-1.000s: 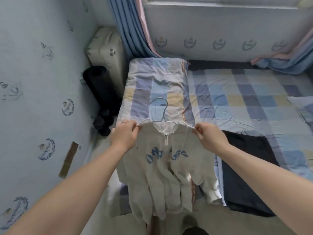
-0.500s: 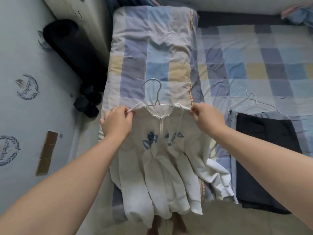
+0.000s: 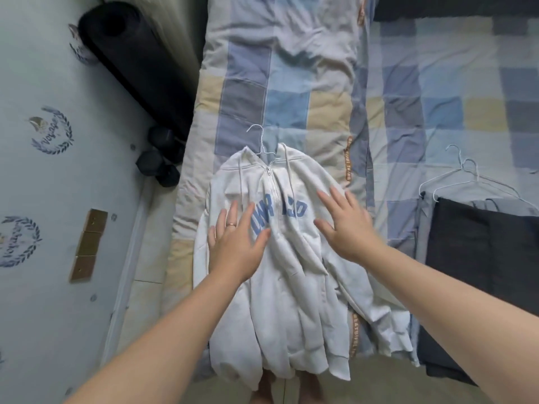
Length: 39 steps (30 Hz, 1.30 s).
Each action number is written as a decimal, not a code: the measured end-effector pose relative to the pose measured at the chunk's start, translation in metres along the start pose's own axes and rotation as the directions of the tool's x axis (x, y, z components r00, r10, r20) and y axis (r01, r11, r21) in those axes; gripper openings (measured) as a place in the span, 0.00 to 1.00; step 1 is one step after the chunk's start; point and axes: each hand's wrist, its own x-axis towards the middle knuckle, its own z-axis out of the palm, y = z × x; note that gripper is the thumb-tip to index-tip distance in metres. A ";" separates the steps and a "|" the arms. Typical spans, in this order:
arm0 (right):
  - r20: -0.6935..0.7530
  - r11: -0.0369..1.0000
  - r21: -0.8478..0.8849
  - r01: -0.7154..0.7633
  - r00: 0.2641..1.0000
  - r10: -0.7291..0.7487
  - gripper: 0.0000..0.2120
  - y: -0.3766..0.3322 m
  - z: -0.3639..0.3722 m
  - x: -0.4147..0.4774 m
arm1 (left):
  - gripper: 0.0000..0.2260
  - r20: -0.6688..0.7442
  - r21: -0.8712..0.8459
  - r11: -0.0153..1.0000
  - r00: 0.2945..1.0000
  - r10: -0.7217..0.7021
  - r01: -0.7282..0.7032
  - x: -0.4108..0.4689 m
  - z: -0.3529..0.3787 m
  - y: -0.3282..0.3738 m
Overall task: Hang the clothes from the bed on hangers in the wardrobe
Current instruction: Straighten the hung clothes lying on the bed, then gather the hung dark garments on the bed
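White zip hoodie (image 3: 291, 287) on wire hanger (image 3: 259, 141), flat on folded quilt (image 3: 277, 83), left hand (image 3: 236, 240) and right hand (image 3: 347, 228) spread on its chest, fingers straight, gripping nothing.

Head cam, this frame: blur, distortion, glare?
Head view: right hand smeared by motion blur, left hand sharper; white hoodie in fair focus; wide-angle bowing along the bed edges; light soft and even, no glare, faint shadows under both hands.
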 end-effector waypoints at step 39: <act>-0.378 0.415 0.664 -0.621 0.199 0.904 0.29 0.125 0.016 -0.621 | 0.32 0.446 0.011 0.193 0.178 0.877 -0.981 -0.403 0.086 0.332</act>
